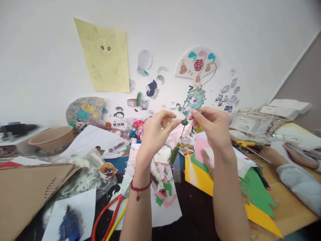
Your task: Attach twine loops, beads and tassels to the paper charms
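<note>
My right hand pinches the lower edge of a flat cartoon charm with a green-haired figure. A thin cord loop rises from the charm's top. Below it hangs a dark green bead, and under that a green tassel on a string. My left hand is at the bead's left side, its thumb tip close to or touching it. A small gap shows between the left thumb and index finger. Whether the left fingertips touch the string I cannot tell.
Paper scraps lie on a white sheet below my hands. Red-handled pliers or scissors rest at front left, beside a plastic bag. Coloured paper covers the right side. Another person's hand holds a pen there.
</note>
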The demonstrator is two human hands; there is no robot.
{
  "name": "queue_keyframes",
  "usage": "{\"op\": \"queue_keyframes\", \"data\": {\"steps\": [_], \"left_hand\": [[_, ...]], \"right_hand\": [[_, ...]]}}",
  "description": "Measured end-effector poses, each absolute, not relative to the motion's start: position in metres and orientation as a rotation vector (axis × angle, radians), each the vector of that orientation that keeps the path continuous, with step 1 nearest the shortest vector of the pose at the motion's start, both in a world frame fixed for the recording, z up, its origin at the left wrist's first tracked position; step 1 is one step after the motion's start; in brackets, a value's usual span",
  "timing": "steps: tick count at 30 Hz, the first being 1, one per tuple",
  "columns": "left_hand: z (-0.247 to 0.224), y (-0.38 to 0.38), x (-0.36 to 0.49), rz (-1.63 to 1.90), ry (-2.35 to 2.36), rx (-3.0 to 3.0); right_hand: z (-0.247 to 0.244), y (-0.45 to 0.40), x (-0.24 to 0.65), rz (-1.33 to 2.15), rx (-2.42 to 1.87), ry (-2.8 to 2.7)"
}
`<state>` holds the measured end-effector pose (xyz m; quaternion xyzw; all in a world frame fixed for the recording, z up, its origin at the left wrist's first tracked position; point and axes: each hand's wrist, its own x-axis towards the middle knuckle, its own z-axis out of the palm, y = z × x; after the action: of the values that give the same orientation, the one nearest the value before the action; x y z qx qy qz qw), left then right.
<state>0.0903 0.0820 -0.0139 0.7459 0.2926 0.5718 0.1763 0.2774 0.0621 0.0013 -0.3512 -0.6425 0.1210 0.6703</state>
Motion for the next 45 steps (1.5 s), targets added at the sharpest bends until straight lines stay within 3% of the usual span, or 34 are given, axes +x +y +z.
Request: {"op": "queue_keyframes", "data": {"steps": [10,22,45], "left_hand": [[-0.017,0.076,0.109,1.708,0.743,2.187],[-0.01,0.072,0.103,1.418,0.307,1.718],[-0.011,0.073,0.099,1.365,0.315,1.645]], "right_hand": [[0.001,0.058,0.264,0.209,-0.809,-1.403],[0.004,0.046,0.268,0.323,-0.784,-1.449],[0.002,0.046,0.269,0.366,-0.74,-1.492]]}}
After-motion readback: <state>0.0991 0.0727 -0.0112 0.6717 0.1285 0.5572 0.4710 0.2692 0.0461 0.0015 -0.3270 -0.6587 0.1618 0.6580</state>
